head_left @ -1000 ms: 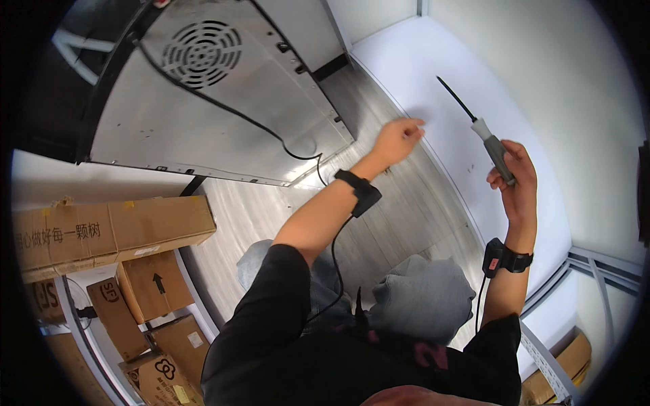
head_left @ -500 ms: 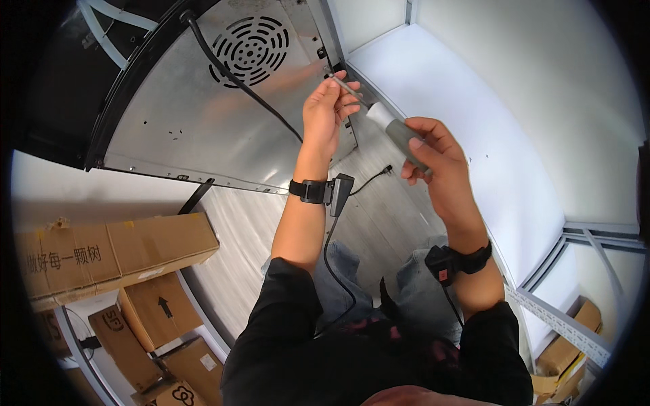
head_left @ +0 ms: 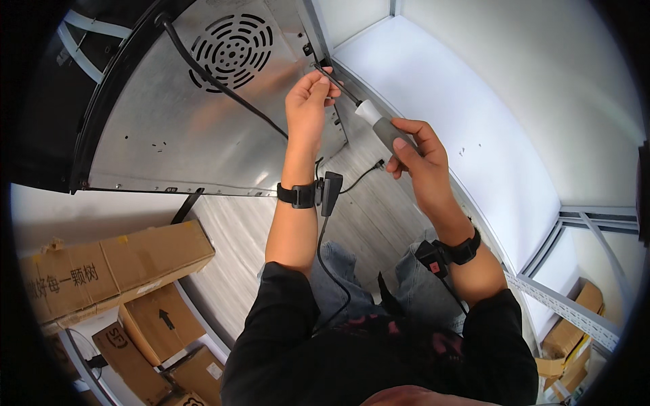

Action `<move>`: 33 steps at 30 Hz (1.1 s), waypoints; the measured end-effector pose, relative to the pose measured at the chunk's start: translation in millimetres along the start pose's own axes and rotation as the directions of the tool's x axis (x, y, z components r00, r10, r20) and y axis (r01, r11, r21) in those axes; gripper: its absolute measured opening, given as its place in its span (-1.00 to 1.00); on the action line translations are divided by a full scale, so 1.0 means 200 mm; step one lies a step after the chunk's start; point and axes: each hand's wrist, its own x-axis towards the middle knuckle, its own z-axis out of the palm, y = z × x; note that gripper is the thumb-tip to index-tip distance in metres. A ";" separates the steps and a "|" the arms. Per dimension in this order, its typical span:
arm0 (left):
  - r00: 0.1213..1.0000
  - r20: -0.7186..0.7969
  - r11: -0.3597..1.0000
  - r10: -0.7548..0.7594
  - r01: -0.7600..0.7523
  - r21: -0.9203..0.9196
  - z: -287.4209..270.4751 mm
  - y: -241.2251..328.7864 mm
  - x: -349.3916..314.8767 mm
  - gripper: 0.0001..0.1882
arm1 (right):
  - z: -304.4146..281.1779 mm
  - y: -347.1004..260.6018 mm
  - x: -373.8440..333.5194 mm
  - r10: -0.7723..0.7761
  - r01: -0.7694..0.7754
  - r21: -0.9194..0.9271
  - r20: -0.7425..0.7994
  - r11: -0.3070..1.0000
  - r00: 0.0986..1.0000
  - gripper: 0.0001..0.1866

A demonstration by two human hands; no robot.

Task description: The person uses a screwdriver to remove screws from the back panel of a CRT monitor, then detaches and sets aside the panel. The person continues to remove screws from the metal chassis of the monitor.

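Note:
My right hand (head_left: 416,152) is wrapped round the grey and white handle of a screwdriver (head_left: 371,116). Its thin dark shaft slants up and left to the right edge of a bare metal panel (head_left: 156,115). Near the shaft's far end, my left hand (head_left: 313,93) is closed, with thumb and fingertips pinched at the shaft. The fingers partly cover the tip, so any screw there cannot be made out. Round slotted vents (head_left: 232,54) pierce the panel, and a thick black cable (head_left: 217,82) hangs across it.
A long cardboard box (head_left: 122,267) lies at the left above a shelf of more cartons (head_left: 162,323). A black plug (head_left: 380,164) rests on the grey floor (head_left: 230,237). White panelling (head_left: 467,115) in a metal frame (head_left: 569,308) stands close on the right, with another carton (head_left: 575,318) low down.
Both hands and the screwdriver appear slightly further left, as does the panel, so the view has shifted. The shaft now reaches past the left fingertips to the panel's edge.

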 end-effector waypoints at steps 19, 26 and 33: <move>0.993 -0.042 0.993 0.108 -0.106 0.045 -0.02 -0.06 0.03 -0.83 | -0.02 0.00 0.02 0.160 -0.161 0.138 0.014 0.977 0.987 -0.68; 0.992 -0.076 0.994 0.104 -0.100 0.053 -0.02 -0.07 0.04 -0.82 | -0.03 0.00 0.04 0.235 -0.237 0.225 0.036 0.945 0.971 -0.69; 0.990 -0.081 0.992 0.116 -0.111 0.057 -0.01 -0.07 0.03 -0.82 | 0.00 0.03 0.03 0.144 -0.143 0.153 0.007 0.978 0.990 -0.71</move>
